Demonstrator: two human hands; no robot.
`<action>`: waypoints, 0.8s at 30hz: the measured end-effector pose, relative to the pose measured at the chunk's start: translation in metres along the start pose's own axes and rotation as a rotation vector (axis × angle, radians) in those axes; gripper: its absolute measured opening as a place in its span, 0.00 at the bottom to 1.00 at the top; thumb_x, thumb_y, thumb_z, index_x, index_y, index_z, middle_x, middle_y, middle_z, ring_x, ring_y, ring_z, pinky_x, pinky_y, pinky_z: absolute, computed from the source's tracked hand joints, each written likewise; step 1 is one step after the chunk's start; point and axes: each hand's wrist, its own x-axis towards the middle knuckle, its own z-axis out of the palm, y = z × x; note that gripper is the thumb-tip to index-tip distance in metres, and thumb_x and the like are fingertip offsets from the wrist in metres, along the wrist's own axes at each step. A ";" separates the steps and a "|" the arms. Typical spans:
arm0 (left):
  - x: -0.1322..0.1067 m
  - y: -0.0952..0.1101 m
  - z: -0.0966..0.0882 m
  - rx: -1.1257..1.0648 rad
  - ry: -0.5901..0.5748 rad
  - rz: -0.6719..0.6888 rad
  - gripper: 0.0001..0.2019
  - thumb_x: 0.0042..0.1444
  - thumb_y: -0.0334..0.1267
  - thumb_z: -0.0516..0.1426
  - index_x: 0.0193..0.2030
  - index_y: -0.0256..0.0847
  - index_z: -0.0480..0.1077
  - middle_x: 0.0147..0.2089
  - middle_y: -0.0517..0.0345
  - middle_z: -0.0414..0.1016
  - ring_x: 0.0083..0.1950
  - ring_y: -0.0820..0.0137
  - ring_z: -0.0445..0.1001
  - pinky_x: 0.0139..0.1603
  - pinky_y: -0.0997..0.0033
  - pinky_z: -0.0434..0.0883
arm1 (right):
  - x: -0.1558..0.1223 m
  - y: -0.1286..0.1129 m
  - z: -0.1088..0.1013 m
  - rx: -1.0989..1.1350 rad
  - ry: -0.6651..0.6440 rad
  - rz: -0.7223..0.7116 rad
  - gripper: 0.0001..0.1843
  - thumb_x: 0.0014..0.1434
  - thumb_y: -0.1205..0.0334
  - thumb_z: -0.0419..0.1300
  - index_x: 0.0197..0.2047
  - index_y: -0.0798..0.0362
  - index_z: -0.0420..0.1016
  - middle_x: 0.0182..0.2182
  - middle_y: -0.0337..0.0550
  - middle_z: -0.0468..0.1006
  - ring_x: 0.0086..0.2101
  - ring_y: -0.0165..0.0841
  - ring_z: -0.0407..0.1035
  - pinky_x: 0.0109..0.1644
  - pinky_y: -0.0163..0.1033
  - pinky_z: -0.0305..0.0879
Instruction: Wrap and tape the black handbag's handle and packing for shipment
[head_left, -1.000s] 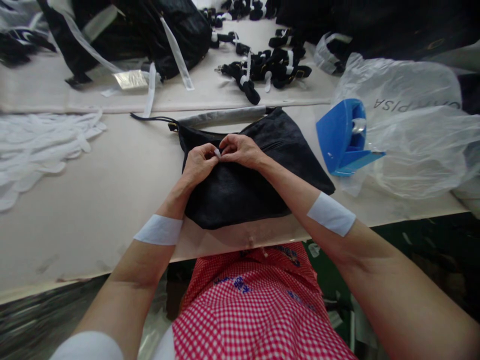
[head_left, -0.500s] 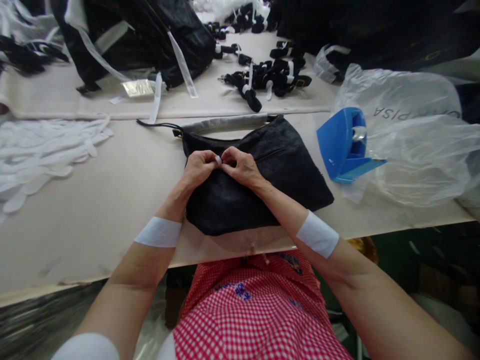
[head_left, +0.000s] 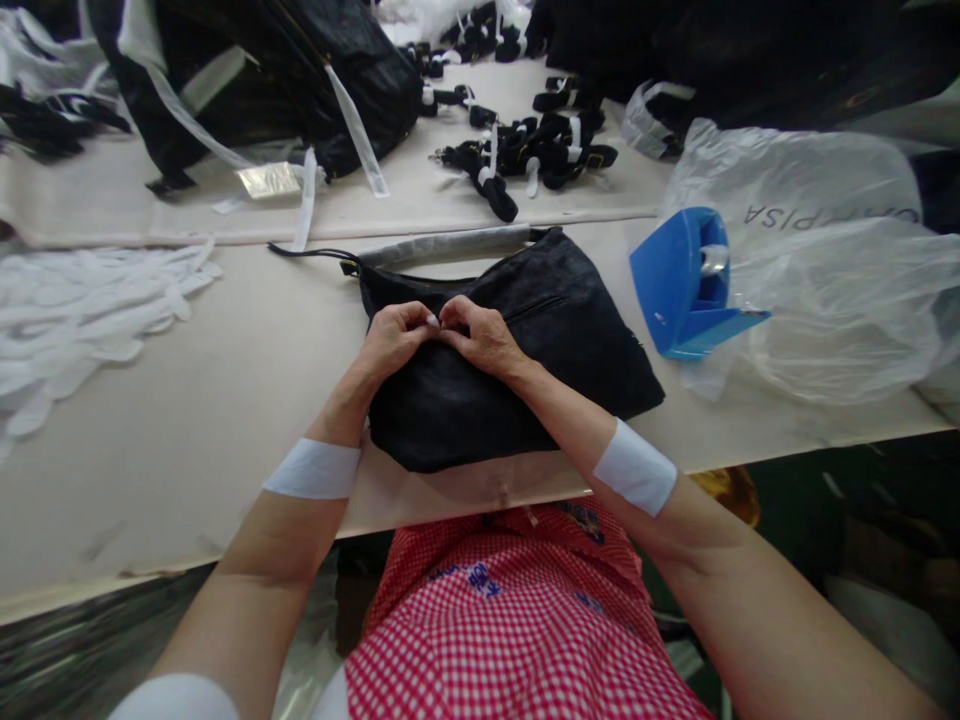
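A black handbag [head_left: 465, 415] lies flat on the table in front of me, its wrapped handle [head_left: 450, 244] toward the far side. Above the bag's upper left part my two hands meet fingertip to fingertip. My left hand [head_left: 391, 342] is closed in a pinch on a small white piece [head_left: 433, 321], which looks like a bit of tape or paper. Close beside it, my right hand [head_left: 486, 338] is also pinched; whatever lies between its fingertips is hidden. A slanted zip pocket [head_left: 536, 310] shows to the right of my hands.
White strips [head_left: 82, 310] are piled at the left. A blue tape dispenser [head_left: 679, 285] stands right of the bag, beside a clear printed plastic bag [head_left: 825, 300]. Bundled black straps [head_left: 525, 150] and another black bag [head_left: 360, 80] lie farther back.
The white piece between my fingertips shows less than before. My hands hold nearly the same place on the handbag; the whole view has shifted slightly.
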 end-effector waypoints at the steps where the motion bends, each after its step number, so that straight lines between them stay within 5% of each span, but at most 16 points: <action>1: 0.000 0.000 0.002 0.018 0.022 0.009 0.06 0.50 0.39 0.60 0.31 0.38 0.74 0.30 0.60 0.76 0.33 0.71 0.71 0.39 0.71 0.67 | 0.000 0.001 -0.002 0.052 -0.014 -0.009 0.05 0.59 0.64 0.61 0.39 0.50 0.69 0.36 0.39 0.81 0.39 0.34 0.76 0.47 0.39 0.70; 6: -0.002 0.002 0.008 0.079 0.089 0.053 0.07 0.53 0.39 0.57 0.31 0.39 0.74 0.31 0.60 0.77 0.34 0.71 0.71 0.40 0.70 0.67 | 0.000 0.005 -0.007 0.160 -0.014 0.031 0.09 0.55 0.66 0.62 0.40 0.51 0.69 0.34 0.37 0.81 0.38 0.34 0.78 0.48 0.39 0.70; 15: -0.005 0.003 0.008 0.176 0.114 0.039 0.08 0.54 0.38 0.56 0.32 0.39 0.76 0.31 0.59 0.78 0.36 0.69 0.73 0.42 0.69 0.68 | -0.002 -0.010 0.005 -0.082 0.059 0.124 0.10 0.56 0.64 0.62 0.43 0.49 0.70 0.34 0.34 0.81 0.34 0.31 0.75 0.42 0.36 0.68; 24: -0.003 0.012 -0.005 0.137 -0.015 -0.029 0.13 0.47 0.46 0.59 0.34 0.39 0.75 0.34 0.57 0.80 0.37 0.65 0.76 0.42 0.69 0.71 | -0.001 -0.024 0.004 -0.335 0.016 0.157 0.09 0.61 0.63 0.62 0.46 0.48 0.72 0.37 0.36 0.83 0.39 0.35 0.78 0.44 0.37 0.67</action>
